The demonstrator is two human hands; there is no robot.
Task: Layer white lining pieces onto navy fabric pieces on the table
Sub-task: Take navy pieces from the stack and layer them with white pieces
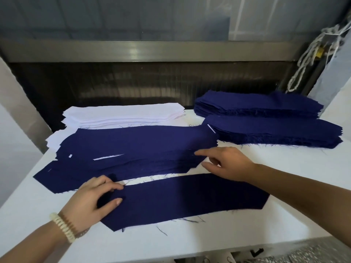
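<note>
- One navy piece (190,196) lies near the table's (190,242) front edge; your left hand (91,200) rests spread on its left end.
- Your right hand (228,164), fingers loose, is at the layered pile's (133,145) right end.
- White lining stack (123,112) sits behind.

1. White lining stack (123,112): its near-left part lies under the fanned navy pieces (133,145); layer count unreadable.
2. Nearest navy piece (180,198): left end covered by the left hand (91,202).
3. Left forearm (28,242) and right forearm (303,188): cut off by the frame edges.
4. Dark objects (256,251) below the bench (190,242): cropped, unidentifiable.
</note>
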